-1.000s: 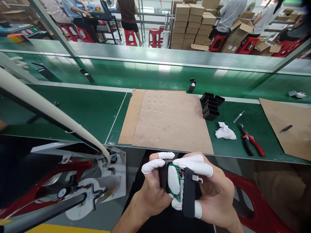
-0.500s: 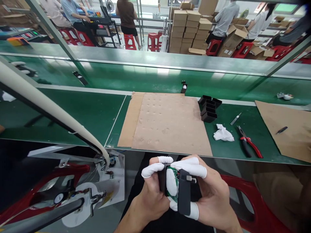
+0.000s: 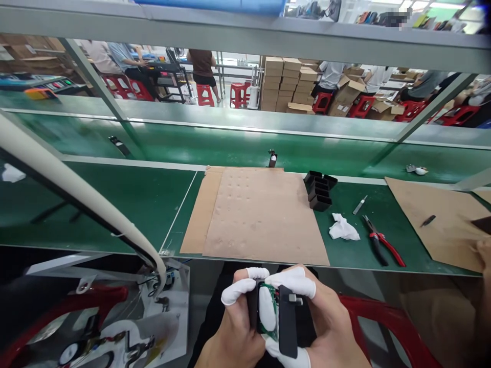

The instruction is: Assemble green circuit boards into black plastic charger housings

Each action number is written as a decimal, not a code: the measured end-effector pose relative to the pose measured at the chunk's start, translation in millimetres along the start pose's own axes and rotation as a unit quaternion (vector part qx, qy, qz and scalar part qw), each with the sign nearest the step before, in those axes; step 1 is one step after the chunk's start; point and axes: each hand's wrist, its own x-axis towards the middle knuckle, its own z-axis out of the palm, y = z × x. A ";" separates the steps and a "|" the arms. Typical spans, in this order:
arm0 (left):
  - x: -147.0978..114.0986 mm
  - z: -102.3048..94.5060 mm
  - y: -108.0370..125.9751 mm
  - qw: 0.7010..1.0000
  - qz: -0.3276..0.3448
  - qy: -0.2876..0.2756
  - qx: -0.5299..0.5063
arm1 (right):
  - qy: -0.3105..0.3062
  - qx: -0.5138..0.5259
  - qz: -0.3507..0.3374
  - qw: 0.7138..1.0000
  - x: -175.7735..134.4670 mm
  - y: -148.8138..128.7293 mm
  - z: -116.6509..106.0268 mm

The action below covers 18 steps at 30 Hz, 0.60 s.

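Note:
Low in front of me, both hands hold a small black plastic device in two parts. My left hand (image 3: 240, 317) grips the black housing (image 3: 253, 309) on the left. The fingers of my right hand (image 3: 322, 317) close round the black cover (image 3: 287, 322), which has a metal prong (image 3: 295, 299) sticking out on its right. Between the two parts shows a green circuit board (image 3: 273, 301) with a white oval lump (image 3: 267, 308) on it; whether that lump is glue or a component I cannot tell. White finger cots cover several fingertips on both hands.
Cardboard (image 3: 264, 220) covers the green bench ahead. Right of it lie black open cases (image 3: 320, 191), crumpled white tissue (image 3: 344, 227), a small pointed tool (image 3: 359, 205) and red-handled pliers (image 3: 383, 243). A thick pale hose (image 3: 76, 189) crosses the left side. Another person's hand (image 3: 484, 253) is at far right.
The view has tilted upward, so bench and hands sit lower and a shelf shows on top. Both hands keep their grip on the two parts. A person's hand has appeared at far right.

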 end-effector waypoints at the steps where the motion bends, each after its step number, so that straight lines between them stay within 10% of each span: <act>1: 1.0 -0.1 1.7 1.000 0.006 -0.005 0.004 | 0.001 0.001 -0.001 1.000 -0.8 1.4 -0.7; 9: 11.7 -1.4 3.6 0.980 0.153 -0.072 0.101 | 0.018 -0.044 -0.034 0.998 -1.0 -1.2 -2.0; 18: 11.2 1.3 11.7 0.983 0.124 -0.108 0.077 | 0.032 -0.108 -0.017 0.993 1.4 -6.0 1.8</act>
